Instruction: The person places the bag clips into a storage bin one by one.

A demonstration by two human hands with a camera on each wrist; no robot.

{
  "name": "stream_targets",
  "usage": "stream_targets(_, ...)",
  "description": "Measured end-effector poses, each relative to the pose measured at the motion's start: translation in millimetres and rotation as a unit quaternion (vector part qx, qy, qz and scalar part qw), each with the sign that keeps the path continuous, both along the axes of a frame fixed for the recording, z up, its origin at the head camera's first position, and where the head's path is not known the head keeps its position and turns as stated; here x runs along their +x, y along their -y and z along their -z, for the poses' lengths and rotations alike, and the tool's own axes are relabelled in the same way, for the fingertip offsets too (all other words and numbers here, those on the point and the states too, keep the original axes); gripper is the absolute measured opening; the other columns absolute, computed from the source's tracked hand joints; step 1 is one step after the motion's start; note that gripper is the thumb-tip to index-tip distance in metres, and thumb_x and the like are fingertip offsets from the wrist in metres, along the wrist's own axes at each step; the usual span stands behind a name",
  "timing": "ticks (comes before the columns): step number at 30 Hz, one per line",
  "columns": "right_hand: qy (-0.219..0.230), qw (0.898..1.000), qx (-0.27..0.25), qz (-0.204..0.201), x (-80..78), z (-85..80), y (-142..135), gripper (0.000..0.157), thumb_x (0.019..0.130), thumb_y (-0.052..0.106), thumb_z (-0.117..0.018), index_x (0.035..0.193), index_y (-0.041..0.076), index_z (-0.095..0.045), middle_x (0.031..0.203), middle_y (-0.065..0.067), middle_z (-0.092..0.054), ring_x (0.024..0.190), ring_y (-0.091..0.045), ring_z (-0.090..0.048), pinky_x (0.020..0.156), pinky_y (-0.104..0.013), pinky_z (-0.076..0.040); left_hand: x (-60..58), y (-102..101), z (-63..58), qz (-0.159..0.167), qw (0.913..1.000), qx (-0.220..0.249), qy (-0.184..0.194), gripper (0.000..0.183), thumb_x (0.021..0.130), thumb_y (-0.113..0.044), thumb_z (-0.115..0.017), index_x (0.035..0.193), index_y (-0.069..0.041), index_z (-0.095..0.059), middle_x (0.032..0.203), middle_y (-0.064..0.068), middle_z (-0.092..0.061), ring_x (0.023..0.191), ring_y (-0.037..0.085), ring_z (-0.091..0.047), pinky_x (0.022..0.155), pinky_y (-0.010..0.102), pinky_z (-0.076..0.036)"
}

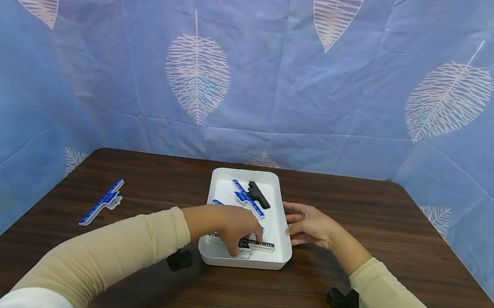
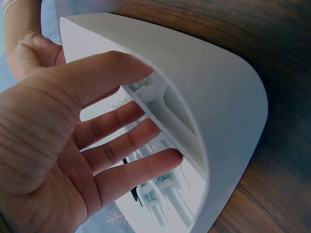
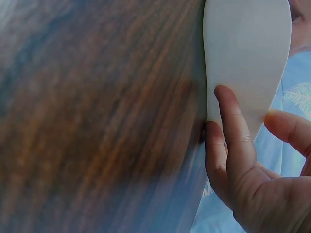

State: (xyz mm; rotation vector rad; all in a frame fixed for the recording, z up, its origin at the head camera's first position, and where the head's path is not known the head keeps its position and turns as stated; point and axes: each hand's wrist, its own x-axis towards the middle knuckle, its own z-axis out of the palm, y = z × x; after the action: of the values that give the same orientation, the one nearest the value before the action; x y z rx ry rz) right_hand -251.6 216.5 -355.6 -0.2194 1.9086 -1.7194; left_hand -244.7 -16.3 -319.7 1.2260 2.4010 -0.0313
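Observation:
A white tray (image 1: 281,258) stands on the table. My left hand (image 1: 238,227) reaches down into its near end, over a white ruler clip with a black scale (image 1: 265,245). In the left wrist view the fingers (image 2: 121,124) are extended, their tips at the long edge of the clip, with the thumb above its spring. My right hand (image 1: 312,226) is at the tray's right side, straight fingers (image 3: 233,131) against the outer wall and thumb near the rim. Further up the tray lie a blue ruler clip (image 1: 248,199), a black clip (image 1: 259,195) and another blue clip (image 1: 218,202), mostly hidden by my left hand.
Another blue ruler clip (image 1: 102,203) lies on the dark wooden table (image 1: 170,178) to the left of the tray. Behind the table hangs a blue cloth (image 1: 255,88) with white leaf prints. Dark wrist devices (image 1: 342,302) sit below the forearms.

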Motion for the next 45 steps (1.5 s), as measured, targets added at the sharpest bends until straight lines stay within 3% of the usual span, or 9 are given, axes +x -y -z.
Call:
stream_targets(14, -0.007, 1.0, 0.004, -0.004, -1.2, 1.1, 0, 0.084, 0.085, -0.013, -0.056, 0.154, -0.001, -0.011, 0.144, -0.035, -0.036, 0.112, -0.038, -0.059, 0.085, -0.051, -0.054, -2.8, 2, -8.4, -0.007, 0.9999, 0.008, -0.01, 0.06, 0.072, -0.024, -0.087, 0.128, -0.019, -0.065, 0.105, -0.004, -0.068, 0.097, 0.009, -0.059, 0.095, 0.033, -0.048)
stream_targets(22, -0.007, 1.0, 0.004, -0.005, -1.7, 0.8, -1, 0.083, 0.086, -0.013, -0.055, 0.155, -0.001, -0.01, 0.143, -0.035, -0.038, 0.112, -0.037, -0.059, 0.084, -0.051, -0.054, -0.6, 9, -14.0, 0.008, 0.9994, 0.02, -0.026, 0.052, 0.079, -0.019, -0.083, 0.128, -0.017, -0.065, 0.102, -0.004, -0.066, 0.093, 0.009, -0.058, 0.086, 0.027, -0.05)
stream_targets(30, -0.008, 1.0, 0.002, 0.0, -0.7, 2.0, -1, 0.084, 0.085, -0.013, -0.056, 0.154, -0.001, -0.011, 0.143, -0.035, -0.038, 0.11, -0.036, -0.06, 0.084, -0.05, -0.054, 5.5, 21, -16.2, 0.037, 0.9963, 0.045, -0.064, 0.042, 0.082, -0.018, -0.078, 0.123, -0.015, -0.069, 0.102, -0.002, -0.066, 0.085, 0.006, -0.057, 0.08, 0.024, -0.049)
stream_targets(39, -0.013, 1.0, -0.001, 0.009, 0.3, 1.8, 1, 0.088, 0.082, -0.015, -0.058, 0.155, 0.002, -0.011, 0.141, -0.036, -0.04, 0.107, -0.035, -0.062, 0.082, -0.05, -0.055, 16.7, 40, -17.1, 0.028, 0.9919, 0.059, -0.109, 0.037, 0.085, -0.02, -0.076, 0.121, -0.017, -0.069, 0.106, 0.002, -0.061, 0.092, 0.01, -0.057, 0.081, 0.027, -0.049)
stream_targets(45, -0.015, 1.0, -0.002, 0.012, 0.7, 2.1, 0, 0.09, 0.082, -0.015, -0.058, 0.155, 0.003, -0.01, 0.14, -0.036, -0.041, 0.107, -0.036, -0.062, 0.081, -0.051, -0.055, 24.9, 49, -18.8, 0.036, 0.9857, 0.078, -0.145, 0.036, 0.086, -0.021, -0.074, 0.121, -0.017, -0.069, 0.109, 0.001, -0.06, 0.089, 0.01, -0.054, 0.077, 0.029, -0.049)
